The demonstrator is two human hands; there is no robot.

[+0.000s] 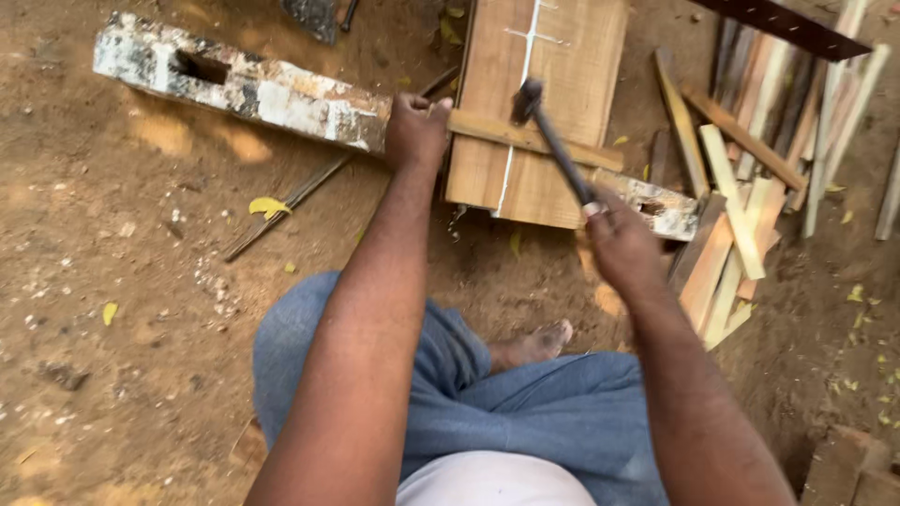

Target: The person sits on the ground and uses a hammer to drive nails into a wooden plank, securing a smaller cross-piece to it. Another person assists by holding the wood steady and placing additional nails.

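- Hammer (553, 150) was in the right hand (623, 248), which was wrapped tight around the low end of its dark handle. Its head was up over a thin wooden strip (534, 141) and looked blurry.
- That thin strip lay across a wide wooden board (562, 66). The board had one white line running down it.
- The left hand (417, 131) was pressed down on the left end of the strip, fingers curled over it. It held the strip still on the board.
- The board rested on one long, old beam (244, 84) with peeling white paint. The beam ran from the top left, under the board, and poked out again on the right by the right hand.
- The beam had two dark holes cut in it that I could see, one near each end.
- A pile of wooden slats (750, 187) lay to the right of the board, just beside the right hand. They were too many and too mixed up to count.
- One dark metal bar (783, 26) lay over the top of that pile.
- One thin dark rod (291, 201) lay on the dirt ground (112, 281) to the left of the left arm.
- One bare foot (539, 345) stuck out between the two arms, near the blue cloth (487, 394) on the person's legs.
- A few yellow leaves were on the dirt.
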